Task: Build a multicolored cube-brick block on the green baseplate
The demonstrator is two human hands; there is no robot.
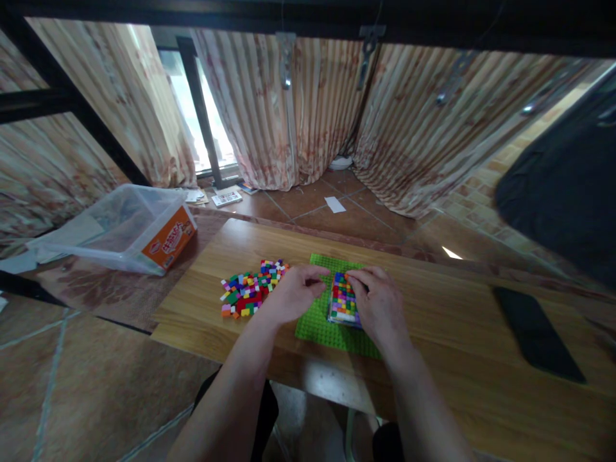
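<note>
A multicoloured block of small toy bricks sits on a green studded baseplate. My right hand rests over the block's right side. Its thumb and fingers are pinched at the far right corner, where a bit of an orange toy brick shows. Part of the block is covered by that hand. Just left of the block, my left hand hovers over the baseplate with thumb and forefinger apart, and I see nothing between them. Beyond its wrist lies a pile of loose toy bricks in many colours.
The wooden table carries a dark flat phone-like slab at the right. A clear plastic bin with an orange label stands off the table's left end. Striped curtains hang behind, and a dark cloth-like shape is at the right.
</note>
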